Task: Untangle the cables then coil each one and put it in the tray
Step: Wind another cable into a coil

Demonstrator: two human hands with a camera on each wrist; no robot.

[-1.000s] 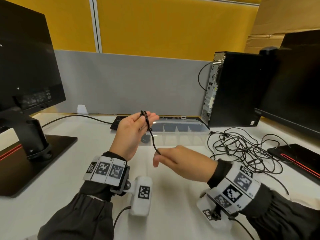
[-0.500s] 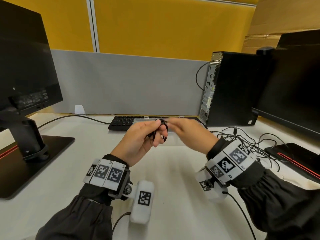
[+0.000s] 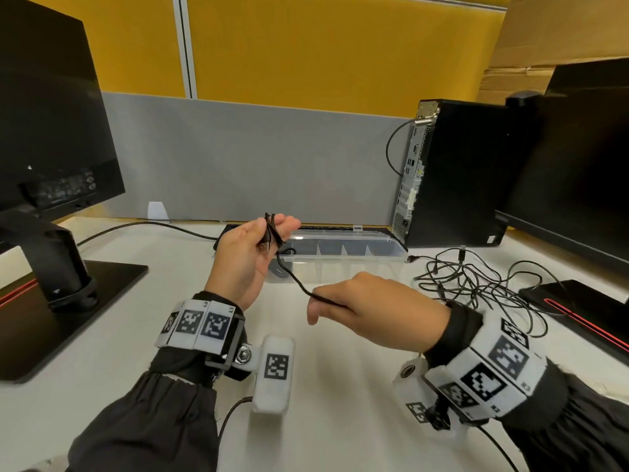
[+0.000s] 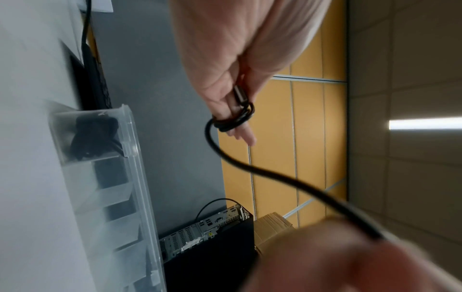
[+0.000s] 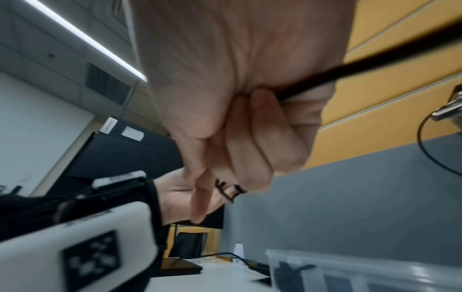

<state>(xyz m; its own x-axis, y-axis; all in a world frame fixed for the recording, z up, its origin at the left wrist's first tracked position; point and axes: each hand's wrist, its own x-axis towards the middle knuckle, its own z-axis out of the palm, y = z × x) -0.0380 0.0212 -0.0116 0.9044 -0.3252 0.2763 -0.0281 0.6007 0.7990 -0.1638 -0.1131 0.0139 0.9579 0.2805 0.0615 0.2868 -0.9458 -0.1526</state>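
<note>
My left hand (image 3: 272, 233) is raised in front of the clear tray (image 3: 374, 248), palm toward me. A thin black cable (image 3: 292, 277) is looped round its fingers, and the cable's USB plug (image 3: 264, 247) is pinned against them. The left wrist view shows the loops (image 4: 232, 120) round the fingertips. From there the cable slopes down to my right hand (image 3: 326, 304), which grips it in a fist (image 5: 250, 128). Behind the right wrist lies a tangle of black cables (image 3: 476, 284) on the desk. One coiled black cable (image 4: 92, 136) lies in the tray's left end compartment.
A monitor on a black stand (image 3: 61, 267) occupies the left. A keyboard (image 3: 228, 233) sits behind the tray. A PC tower (image 3: 452, 175) and a second monitor (image 3: 578, 165) stand at the right, with a black base (image 3: 578, 308) near the tangle. A grey partition (image 3: 255, 158) closes the back.
Half a second ago both hands met in front of the tray. Since then my right hand has drawn back down toward me along the cable, and the left hand has lifted with the loops.
</note>
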